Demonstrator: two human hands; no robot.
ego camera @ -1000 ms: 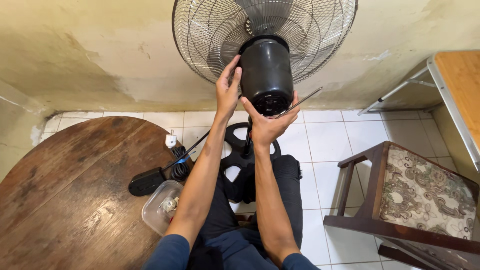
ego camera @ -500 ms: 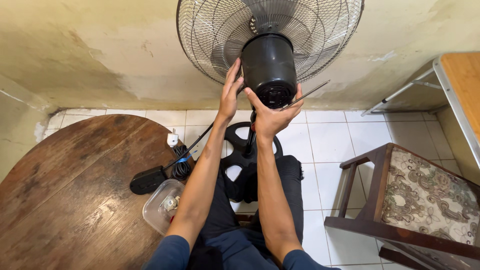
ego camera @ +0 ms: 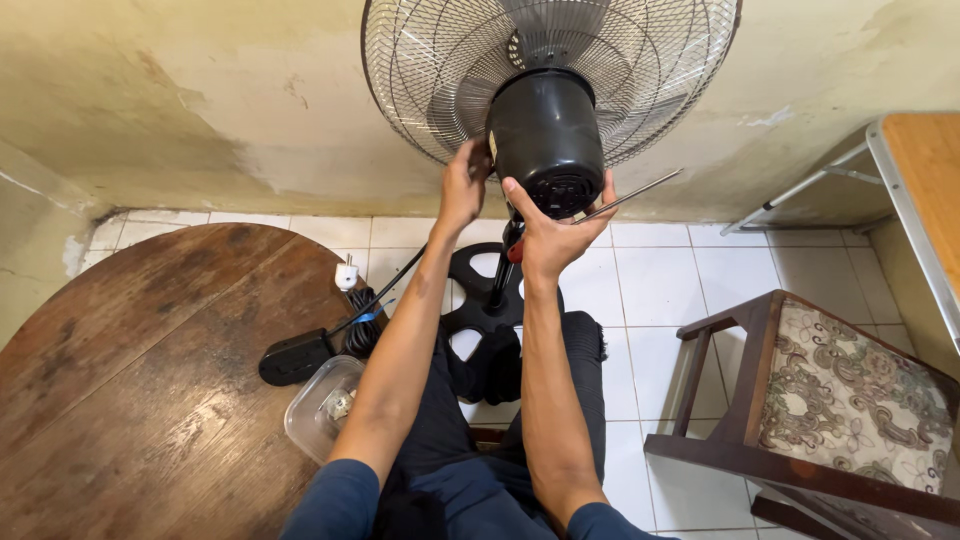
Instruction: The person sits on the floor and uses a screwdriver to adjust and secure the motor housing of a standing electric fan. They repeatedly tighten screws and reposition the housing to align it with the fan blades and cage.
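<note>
The black motor housing [ego camera: 545, 140] sat against the back of the wire fan grille [ego camera: 550, 70], up by the wall. The left hand [ego camera: 462, 188] cupped its left flank, fingers curled on it. The right hand [ego camera: 552, 232] pressed under the housing, its grip closed on a thin metal rod [ego camera: 630, 195]. Steadying the housing evenly from both sides seemed wise, keeping it square to the grille.
</note>
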